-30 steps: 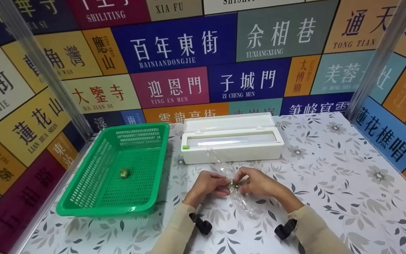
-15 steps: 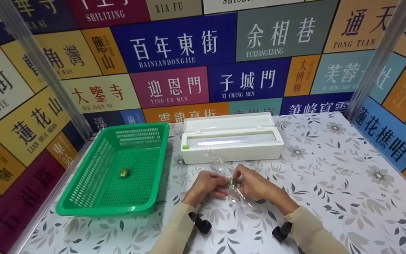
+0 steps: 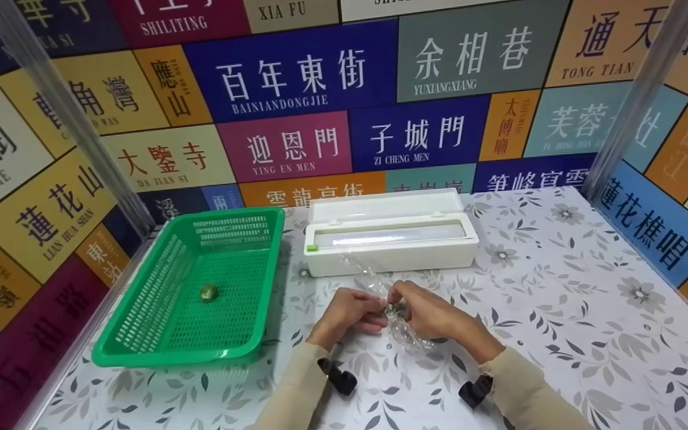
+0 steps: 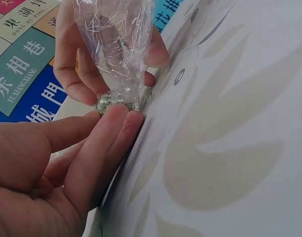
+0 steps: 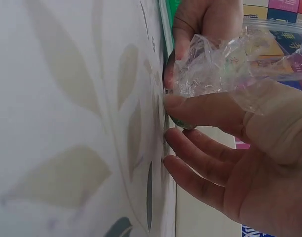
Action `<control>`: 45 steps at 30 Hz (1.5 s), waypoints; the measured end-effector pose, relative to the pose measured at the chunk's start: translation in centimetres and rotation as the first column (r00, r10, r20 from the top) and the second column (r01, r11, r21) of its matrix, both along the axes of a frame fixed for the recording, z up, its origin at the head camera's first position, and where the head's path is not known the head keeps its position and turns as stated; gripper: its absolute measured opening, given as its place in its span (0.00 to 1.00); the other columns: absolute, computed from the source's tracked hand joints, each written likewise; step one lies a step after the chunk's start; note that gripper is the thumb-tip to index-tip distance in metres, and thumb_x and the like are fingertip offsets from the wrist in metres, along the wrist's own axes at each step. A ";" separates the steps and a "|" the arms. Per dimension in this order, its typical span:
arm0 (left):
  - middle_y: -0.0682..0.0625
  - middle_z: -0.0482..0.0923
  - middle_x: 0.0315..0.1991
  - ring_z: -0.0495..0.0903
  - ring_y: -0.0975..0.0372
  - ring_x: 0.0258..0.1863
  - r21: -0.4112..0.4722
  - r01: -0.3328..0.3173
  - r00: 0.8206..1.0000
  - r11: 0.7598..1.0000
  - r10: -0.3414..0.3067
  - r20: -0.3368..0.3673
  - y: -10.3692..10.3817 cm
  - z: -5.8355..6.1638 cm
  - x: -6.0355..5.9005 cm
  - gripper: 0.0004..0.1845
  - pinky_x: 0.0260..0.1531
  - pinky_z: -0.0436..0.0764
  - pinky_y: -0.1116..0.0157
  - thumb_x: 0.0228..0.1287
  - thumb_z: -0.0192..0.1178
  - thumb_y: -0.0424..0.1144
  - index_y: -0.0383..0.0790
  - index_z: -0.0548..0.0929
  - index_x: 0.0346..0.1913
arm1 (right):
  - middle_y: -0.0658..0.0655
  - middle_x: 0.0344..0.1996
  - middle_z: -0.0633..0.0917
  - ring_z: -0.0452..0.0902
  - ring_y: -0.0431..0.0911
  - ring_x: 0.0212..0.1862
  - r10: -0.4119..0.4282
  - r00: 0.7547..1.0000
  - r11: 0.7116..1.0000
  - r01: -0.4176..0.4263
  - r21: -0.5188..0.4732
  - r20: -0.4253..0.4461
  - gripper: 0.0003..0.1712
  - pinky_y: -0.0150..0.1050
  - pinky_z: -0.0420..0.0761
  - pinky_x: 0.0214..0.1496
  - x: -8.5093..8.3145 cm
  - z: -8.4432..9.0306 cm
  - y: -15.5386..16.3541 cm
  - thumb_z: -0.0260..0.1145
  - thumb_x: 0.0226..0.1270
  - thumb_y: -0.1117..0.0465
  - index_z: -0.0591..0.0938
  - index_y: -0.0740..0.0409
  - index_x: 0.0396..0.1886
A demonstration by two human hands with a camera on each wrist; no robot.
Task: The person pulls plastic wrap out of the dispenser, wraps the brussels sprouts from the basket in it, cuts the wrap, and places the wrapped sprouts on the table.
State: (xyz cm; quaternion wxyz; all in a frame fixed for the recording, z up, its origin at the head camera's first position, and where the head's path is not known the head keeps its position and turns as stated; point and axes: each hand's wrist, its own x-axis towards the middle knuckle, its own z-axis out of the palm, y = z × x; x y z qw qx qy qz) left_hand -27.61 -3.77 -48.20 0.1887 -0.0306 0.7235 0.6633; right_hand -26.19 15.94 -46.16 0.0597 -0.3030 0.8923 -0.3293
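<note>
A small round greenish thing (image 4: 110, 102), its kind unclear under the wrinkled layers, is wrapped in clear cling film (image 4: 121, 44). My left hand (image 3: 350, 312) pinches it from the left, fingertips against its side in the left wrist view. From the other side, my right hand (image 3: 430, 312) holds the wrapped thing and the film between thumb and fingers. Loose film (image 5: 205, 69) bunches above the right thumb in the right wrist view. In the head view, one film tail reaches up toward the white box and another lies beneath the right hand. Fingers hide much of the round thing.
A green plastic basket (image 3: 180, 358) stands on the left, with one small round greenish-gold thing (image 3: 208, 292) inside. Behind the hands is a white cling film dispenser (image 3: 392, 260), lid raised. The flower-patterned tabletop (image 3: 559, 310) meets sign-covered walls.
My right hand has shifted slightly left, its fingers closer over the wrapped thing. The lower film tail has drawn in and bunched near the right hand. My left hand stays nearly still.
</note>
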 end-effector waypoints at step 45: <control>0.38 0.88 0.35 0.88 0.58 0.28 -0.031 0.093 0.995 0.995 -0.094 -0.022 -0.5 0.2 0.0 0.11 0.32 0.89 0.62 0.59 0.65 0.23 0.30 0.87 0.45 | 0.49 0.22 0.84 0.73 0.40 0.24 -0.367 0.797 0.839 0.506 -0.200 0.479 0.04 0.31 0.71 0.26 -1.7 -0.8 -1.1 0.74 0.59 0.64 0.87 0.61 0.30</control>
